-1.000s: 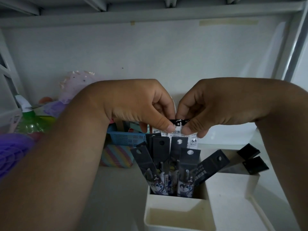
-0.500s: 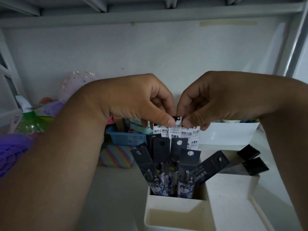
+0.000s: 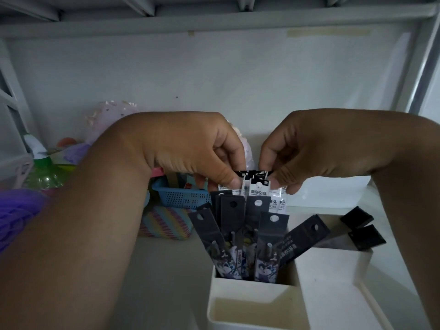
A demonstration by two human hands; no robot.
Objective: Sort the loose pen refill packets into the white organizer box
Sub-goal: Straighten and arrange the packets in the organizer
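Observation:
A white organizer box (image 3: 252, 289) stands at the bottom centre, with several dark pen refill packets (image 3: 269, 239) standing upright in its rear compartment. Just behind them, several white refill packets (image 3: 258, 190) with black tops are held upright. My left hand (image 3: 190, 148) pinches their top left corner and my right hand (image 3: 309, 148) pinches the top right. The lower ends of the white packets are hidden behind the dark ones. The box's front compartment holds nothing.
A blue mesh basket (image 3: 181, 197) and a striped pouch (image 3: 164, 225) sit left of the box. Two dark packets (image 3: 362, 231) stick out of a right compartment. A green spray bottle (image 3: 42, 172) and a purple object (image 3: 16, 210) are at far left. A white wall stands behind.
Both hands first rose slightly with the white packets, then dropped lower toward the box. The hands now sit a little further apart on the packets' tops.

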